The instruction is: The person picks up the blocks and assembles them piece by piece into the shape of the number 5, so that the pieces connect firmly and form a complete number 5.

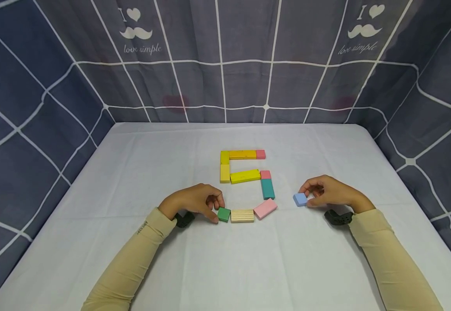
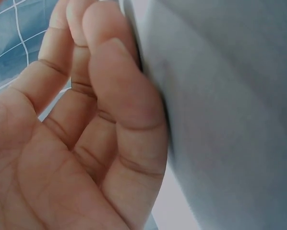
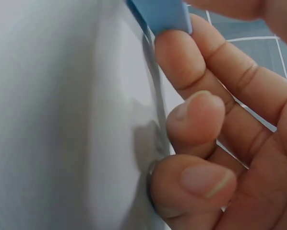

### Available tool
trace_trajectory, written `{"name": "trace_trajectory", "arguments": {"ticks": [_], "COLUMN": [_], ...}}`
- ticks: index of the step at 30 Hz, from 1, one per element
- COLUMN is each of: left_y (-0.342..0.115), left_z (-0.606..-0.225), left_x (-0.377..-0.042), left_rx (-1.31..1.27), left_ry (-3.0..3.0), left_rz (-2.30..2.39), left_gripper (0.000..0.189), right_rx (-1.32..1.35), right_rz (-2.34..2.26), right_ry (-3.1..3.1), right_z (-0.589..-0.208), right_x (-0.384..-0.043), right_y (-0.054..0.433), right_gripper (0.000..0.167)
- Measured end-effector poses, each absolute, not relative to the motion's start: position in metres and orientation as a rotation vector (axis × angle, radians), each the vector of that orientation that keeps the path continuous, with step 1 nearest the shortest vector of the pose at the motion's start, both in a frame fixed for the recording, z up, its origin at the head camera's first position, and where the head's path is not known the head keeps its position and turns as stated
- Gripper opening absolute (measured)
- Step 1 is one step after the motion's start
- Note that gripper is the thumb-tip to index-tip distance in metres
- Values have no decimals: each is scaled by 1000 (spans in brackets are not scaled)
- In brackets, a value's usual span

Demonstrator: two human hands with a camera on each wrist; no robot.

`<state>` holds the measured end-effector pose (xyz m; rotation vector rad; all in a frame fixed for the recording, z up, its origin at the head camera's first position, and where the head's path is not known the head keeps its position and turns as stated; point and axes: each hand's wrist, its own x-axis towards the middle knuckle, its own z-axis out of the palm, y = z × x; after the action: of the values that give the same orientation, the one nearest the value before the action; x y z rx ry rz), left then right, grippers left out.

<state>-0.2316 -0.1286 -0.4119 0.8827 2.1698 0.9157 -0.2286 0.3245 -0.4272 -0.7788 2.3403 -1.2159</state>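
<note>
At the left end of the bottom row my left hand (image 1: pixel 199 199) has its thumb and a fingertip at a small green block (image 1: pixel 223 214), which it appears to pinch. In the left wrist view the fingers (image 2: pixel 126 96) are bent and the block is out of sight. To the right of the block figure, my right hand (image 1: pixel 328 192) pinches a light blue block (image 1: pixel 300 199) between thumb and fingers, at or just over the cloth. The blue block (image 3: pixel 165 17) shows at the top of the right wrist view, with the other fingers curled below it.
A ribbed wooden block (image 1: pixel 242 216) lies beside the green one, then a tilted pink block (image 1: pixel 266 209) and a teal block (image 1: pixel 267 189). Yellow blocks (image 1: pixel 244 176) and small red ones (image 1: pixel 260 154) form the upper part. White cloth (image 1: pixel 163 147) covers the table; patterned curtains (image 1: pixel 244 86) surround it.
</note>
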Motion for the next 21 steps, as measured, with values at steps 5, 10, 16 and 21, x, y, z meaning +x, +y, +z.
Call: {"name": "trace_trajectory", "arguments": {"ticks": [5,10,16,21], "left_y": [-129,-130,-130,-131], "left_z": [-412,-412,-413,-413], "left_x": [-232,-232,-233,-233], "left_rx": [876,873,881,870], "left_ry": [2158,2156,2164,2169], "left_rz": [924,923,917,912], "left_gripper": [31,32,32,32], "right_rx": [-779,-801,-808,-800], "right_rz": [-1198,-1187,-1168,-1168], "right_ry": [2409,2475,2501,2494], "right_z": [-426,-421,-416,-414], "right_x": [-227,-222,-219,-219], "right_y": [316,304,291,282], "right_gripper": [25,25,26,27]}}
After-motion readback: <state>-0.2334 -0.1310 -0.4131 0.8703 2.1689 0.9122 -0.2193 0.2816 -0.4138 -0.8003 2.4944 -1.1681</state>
